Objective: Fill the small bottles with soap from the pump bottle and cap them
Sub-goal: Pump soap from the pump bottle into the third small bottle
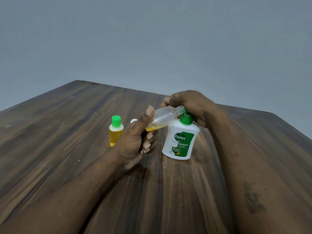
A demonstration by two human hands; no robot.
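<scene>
In the head view, a white pump bottle (pixel 179 141) with a green pump is seen standing upright on the wooden counter (pixel 67 149). Its pump head is covered by the right hand (pixel 190 107), whose fingers are curled down over it. An open small bottle (pixel 163 118) is gripped near its base by the left hand (pixel 135 142), just left of the pump bottle. It is held tilted, with its uncapped neck raised to the pump's spout, and a little yellow soap is gathered at its lower end. Further left of the pump bottle, a capped small bottle (pixel 116 132), filled with yellow soap and closed by a green cap, is stood upright on the counter. A small white object (pixel 133 121), mostly hidden behind the left thumb, cannot be identified.
</scene>
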